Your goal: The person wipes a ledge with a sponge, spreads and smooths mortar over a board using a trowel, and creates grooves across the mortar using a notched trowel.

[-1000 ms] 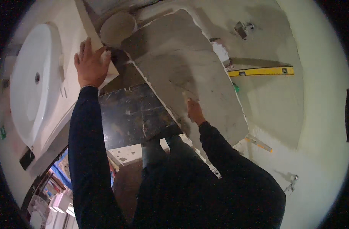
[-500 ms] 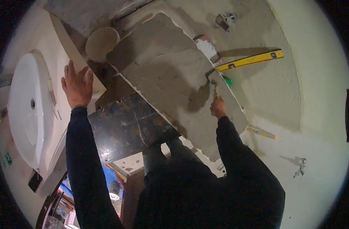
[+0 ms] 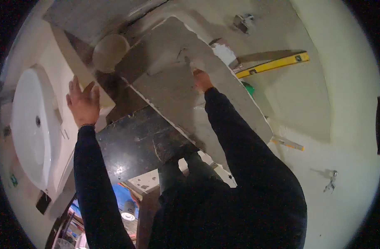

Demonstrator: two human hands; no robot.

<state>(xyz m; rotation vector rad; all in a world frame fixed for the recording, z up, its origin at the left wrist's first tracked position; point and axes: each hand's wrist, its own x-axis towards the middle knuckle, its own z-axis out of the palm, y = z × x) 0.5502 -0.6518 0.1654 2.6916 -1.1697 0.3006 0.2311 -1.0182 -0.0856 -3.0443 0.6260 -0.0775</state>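
Note:
My right hand (image 3: 202, 80) is closed round the handle of a trowel (image 3: 188, 61), over the upper middle of a grey cement-covered slab (image 3: 156, 45). Its blade blends into the wet grey surface, so its outline is hard to make out. On the left, my left hand (image 3: 84, 106) lies with spread fingers on the edge of a pale countertop (image 3: 61, 45), holding nothing. A white oval washbasin (image 3: 30, 124) is set into that countertop.
A yellow spirit level (image 3: 277, 64) rests by the slab's right edge, near a small green object (image 3: 249, 88). Beyond the countertop stands a round bucket (image 3: 111, 52). A dark board (image 3: 132, 139) lies before my legs. Another level (image 3: 289, 144) and a metal fitting (image 3: 331, 180) are at right.
My right hand has moved left and away from me across the slab with the trowel. The left hand stays on the countertop's edge; the view has shifted slightly.

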